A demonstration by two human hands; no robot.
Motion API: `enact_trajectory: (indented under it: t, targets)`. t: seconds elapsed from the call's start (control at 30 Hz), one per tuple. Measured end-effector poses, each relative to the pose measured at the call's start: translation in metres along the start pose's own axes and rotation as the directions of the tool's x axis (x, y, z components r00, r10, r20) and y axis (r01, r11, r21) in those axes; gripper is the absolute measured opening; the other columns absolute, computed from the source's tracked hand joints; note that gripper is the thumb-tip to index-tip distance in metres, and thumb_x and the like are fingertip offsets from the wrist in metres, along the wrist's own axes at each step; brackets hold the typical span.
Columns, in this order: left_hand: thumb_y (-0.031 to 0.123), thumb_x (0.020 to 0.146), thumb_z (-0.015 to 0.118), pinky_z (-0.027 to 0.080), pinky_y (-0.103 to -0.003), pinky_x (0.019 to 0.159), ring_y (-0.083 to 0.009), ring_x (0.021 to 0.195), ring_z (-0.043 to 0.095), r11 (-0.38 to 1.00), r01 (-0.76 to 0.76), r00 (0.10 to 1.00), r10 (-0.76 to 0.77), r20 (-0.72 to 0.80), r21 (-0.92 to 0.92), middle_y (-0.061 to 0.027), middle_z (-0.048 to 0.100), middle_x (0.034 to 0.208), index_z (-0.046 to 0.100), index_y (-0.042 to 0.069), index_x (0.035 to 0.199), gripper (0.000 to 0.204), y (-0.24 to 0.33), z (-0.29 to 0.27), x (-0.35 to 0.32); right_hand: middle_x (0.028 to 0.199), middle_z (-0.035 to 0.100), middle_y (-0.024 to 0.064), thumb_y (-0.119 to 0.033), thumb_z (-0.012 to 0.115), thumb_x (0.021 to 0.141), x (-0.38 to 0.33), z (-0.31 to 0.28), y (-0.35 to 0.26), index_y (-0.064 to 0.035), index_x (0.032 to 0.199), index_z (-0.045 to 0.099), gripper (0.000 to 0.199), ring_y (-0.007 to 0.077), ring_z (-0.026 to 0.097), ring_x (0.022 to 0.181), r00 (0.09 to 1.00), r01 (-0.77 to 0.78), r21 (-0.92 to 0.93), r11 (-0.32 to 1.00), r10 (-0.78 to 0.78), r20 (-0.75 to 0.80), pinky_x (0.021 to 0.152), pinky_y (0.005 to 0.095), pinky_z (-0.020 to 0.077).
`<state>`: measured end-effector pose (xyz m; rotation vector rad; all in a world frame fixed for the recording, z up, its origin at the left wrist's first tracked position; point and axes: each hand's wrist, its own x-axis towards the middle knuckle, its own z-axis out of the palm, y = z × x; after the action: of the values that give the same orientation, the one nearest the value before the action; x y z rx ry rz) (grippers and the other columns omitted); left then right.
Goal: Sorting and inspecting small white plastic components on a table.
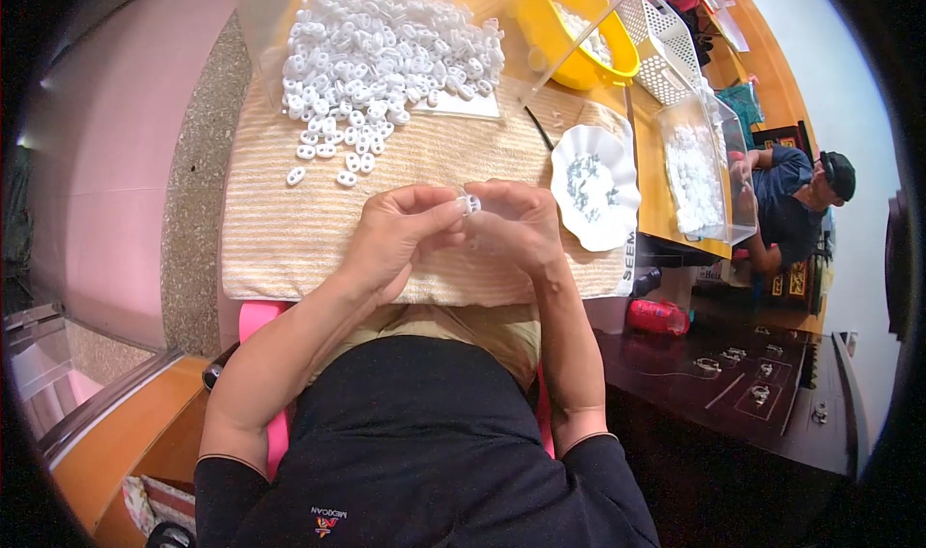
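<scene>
Over the striped towel [280, 230], my left hand [391, 234] pinches a small white plastic piece with holes [472, 205] between thumb and fingertips. From the other side, the fingers of my right hand [526, 228] close on the same piece; its thumb is smeared by motion. Beyond my hands, a big heap of white oval two-holed plastic pieces [386, 51] spills onto the towel, a few lying loose at its near edge. Right of my right hand sits a white wavy-rimmed dish [617, 225] with many tiny clear or greyish parts [593, 186].
A yellow basin [540, 27] with white pieces stands at the back right, beside a white perforated basket [666, 41]. Further right, a clear bin [699, 225] holds more white pieces, near a seated person in a cap [796, 196]. A thin black stick [538, 128] lies near the dish.
</scene>
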<state>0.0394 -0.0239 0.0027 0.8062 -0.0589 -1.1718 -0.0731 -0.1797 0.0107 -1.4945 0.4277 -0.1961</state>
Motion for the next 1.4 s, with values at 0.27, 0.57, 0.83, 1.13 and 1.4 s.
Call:
enact_trajectory:
  t: [0.27,0.57,0.83,1.13,1.4]
  targets:
    - [0.006,0.087,0.067,0.056,-0.026,0.075,-0.0132,0.078,0.065,0.998,0.055,0.998,-0.056,-0.008,-0.024,-0.0083,0.068,0.093,0.064,-0.001,0.099,0.014,0.001,-0.001,0.0,0.092,0.069,0.0074,0.005,0.073,0.077,-0.001,0.002,-0.006,0.0043,0.104,0.067,0.028,0.013,0.065,0.078,1.0,0.005,-0.022,1.0,-0.005,-0.015,0.067,0.0244,0.0537]
    - [0.007,0.087,0.068,0.055,-0.026,0.072,-0.0125,0.077,0.065,0.996,0.083,0.997,-0.082,0.008,-0.022,-0.0068,0.068,0.087,0.067,0.002,0.095,0.009,0.002,0.003,-0.003,0.091,0.068,0.011,0.007,0.069,0.077,-0.003,0.004,-0.009,0.0058,0.104,0.066,0.027,0.0151,0.066,0.077,0.996,0.088,0.087,0.992,-0.09,0.025,0.067,0.0253,0.0531]
    - [0.007,0.087,0.068,0.055,-0.027,0.071,-0.0127,0.077,0.064,0.996,0.08,0.997,-0.079,0.019,-0.029,-0.0069,0.068,0.087,0.067,0.003,0.093,0.008,0.002,0.003,-0.003,0.087,0.067,0.0105,0.006,0.069,0.079,-0.004,0.006,-0.007,0.0064,0.105,0.066,0.027,0.0149,0.065,0.075,0.996,0.086,0.145,0.986,-0.09,0.021,0.067,0.0247,0.0511]
    - [0.008,0.086,0.07,0.053,-0.025,0.071,-0.0129,0.077,0.064,0.987,0.145,0.989,-0.142,0.043,-0.067,-0.0054,0.068,0.087,0.064,0.005,0.096,0.012,0.004,0.004,0.0,0.083,0.065,0.0085,0.002,0.071,0.075,-0.004,0.005,-0.017,0.0054,0.097,0.068,0.022,0.0135,0.06,0.075,0.996,0.093,-0.071,0.993,-0.093,-0.003,0.066,0.0243,0.0461]
    - [0.009,0.086,0.07,0.047,-0.021,0.064,-0.01,0.076,0.061,0.991,0.128,0.984,-0.122,0.132,-0.039,-0.0032,0.065,0.081,0.06,0.006,0.085,0.011,0.004,-0.002,0.0,0.08,0.059,0.0024,-0.008,0.074,0.077,-0.002,0.005,-0.012,-0.0011,0.098,0.07,0.022,0.0094,0.053,0.072,0.973,0.224,-0.128,0.966,-0.216,0.078,0.064,0.0225,0.0406]
